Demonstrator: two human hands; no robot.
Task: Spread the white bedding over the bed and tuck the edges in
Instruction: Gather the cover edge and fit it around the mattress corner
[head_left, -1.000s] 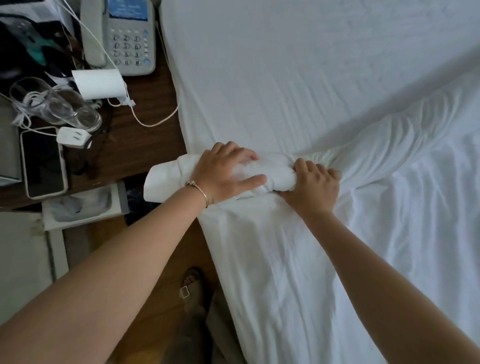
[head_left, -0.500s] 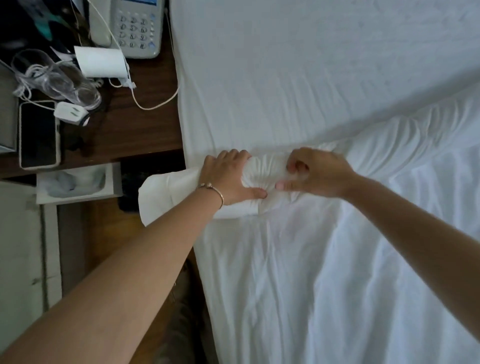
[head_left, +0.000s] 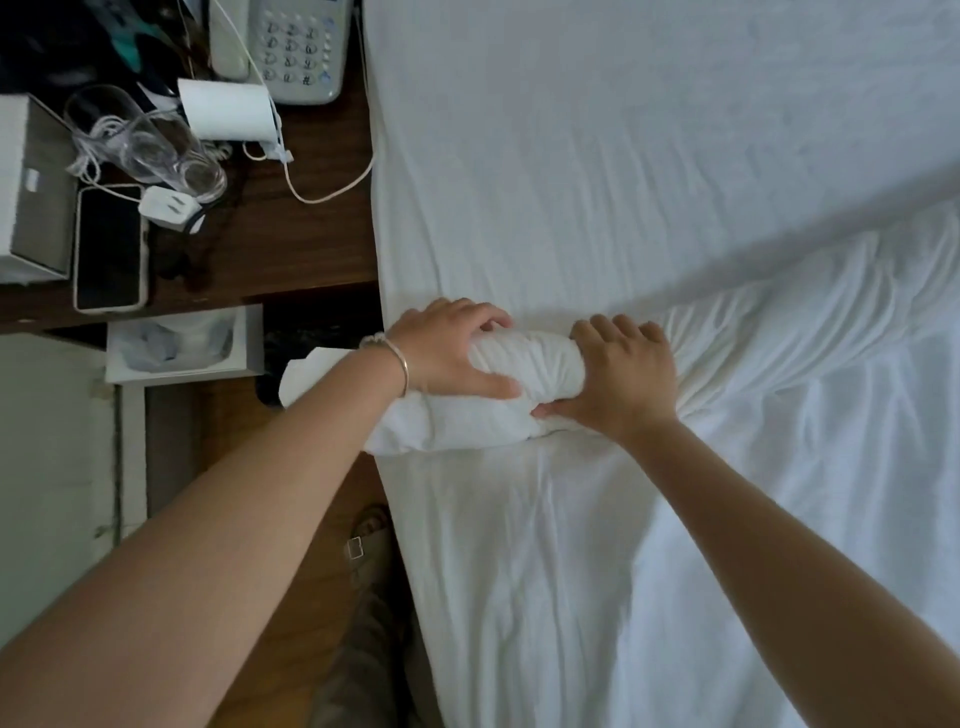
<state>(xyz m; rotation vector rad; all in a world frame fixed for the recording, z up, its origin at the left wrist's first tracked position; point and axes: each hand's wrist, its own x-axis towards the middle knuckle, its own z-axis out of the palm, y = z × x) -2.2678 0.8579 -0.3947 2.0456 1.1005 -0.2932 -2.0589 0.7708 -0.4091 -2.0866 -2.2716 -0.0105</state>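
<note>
Early stage judged: white bedding (head_left: 524, 384) is gripped as a bunched roll at the bed's (head_left: 597, 156) 9 o'clock edge by left hand (head_left: 447, 351) and right hand (head_left: 618, 374), spreading and tucking left.

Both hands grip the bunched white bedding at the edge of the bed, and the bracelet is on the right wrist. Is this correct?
Not quite. The head view shows the bracelet on the left wrist, not the right. The rest holds: the left hand and the right hand both grip the bunched white bedding at the edge of the bed.
</note>
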